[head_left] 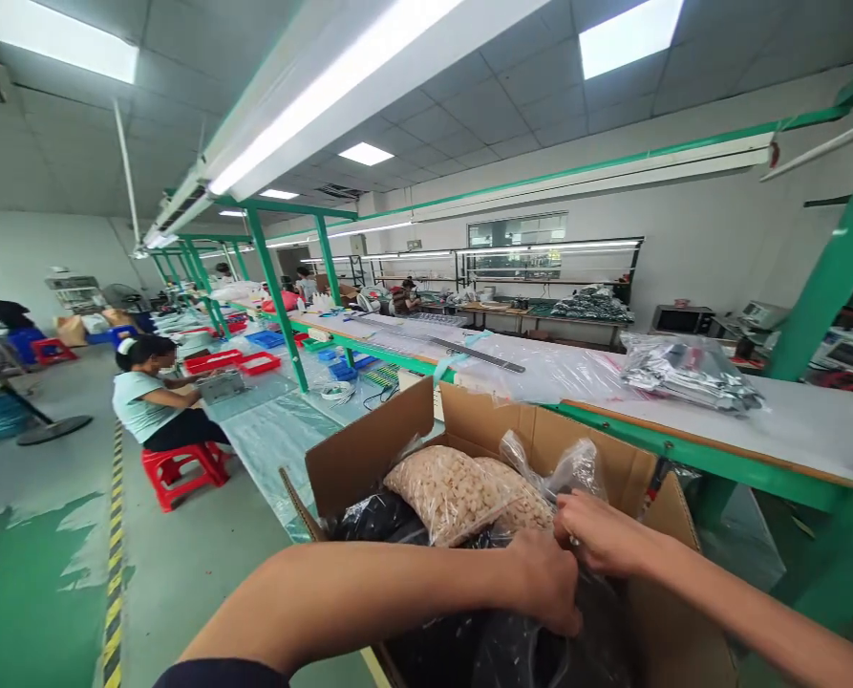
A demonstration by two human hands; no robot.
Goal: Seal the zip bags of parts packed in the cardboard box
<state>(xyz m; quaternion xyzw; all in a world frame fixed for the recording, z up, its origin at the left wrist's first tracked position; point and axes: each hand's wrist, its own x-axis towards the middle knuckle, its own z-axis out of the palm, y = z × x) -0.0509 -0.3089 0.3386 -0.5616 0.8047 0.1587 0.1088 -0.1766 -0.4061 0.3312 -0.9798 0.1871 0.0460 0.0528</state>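
An open cardboard box point(541, 430) stands in front of me, its flaps raised. Inside lie a clear bag of small beige pieces point(447, 492), a second such bag beside it and dark plastic bags point(469, 650). My left hand point(544, 578) is closed over the box, low and near its middle, at a plastic bag. Right beside it, my right hand point(587, 530) is closed too, by the crumpled clear plastic point(576, 468). What the fingers of either hand pinch is hidden.
Behind the box runs a long white-topped bench point(576, 377) with a clear bag of silvery packets point(691, 368). A green post point(834, 277) rises at the right. At the left, a person point(146, 392) sits on a red stool point(175, 473).
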